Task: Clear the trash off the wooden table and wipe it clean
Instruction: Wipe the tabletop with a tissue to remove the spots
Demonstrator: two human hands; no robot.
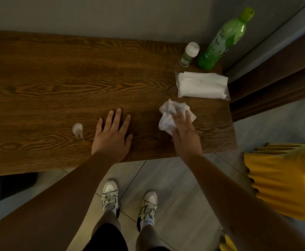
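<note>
The dark wooden table (57, 84) runs along the wall in front of me. My right hand (185, 134) presses on a crumpled white tissue (168, 115) near the table's right front, fingers laid over it. My left hand (112, 136) rests flat on the wood with its fingers spread and nothing in it. A small crumpled scrap of white paper (77, 129) lies on the table just left of my left hand.
A pack of white tissues (202, 86) lies at the table's right end. Behind it stand a small white-capped shaker (188, 54) and a tall green bottle (224, 40). A yellow object (283, 180) sits on the floor at the right. My shoes stand on grey tiles.
</note>
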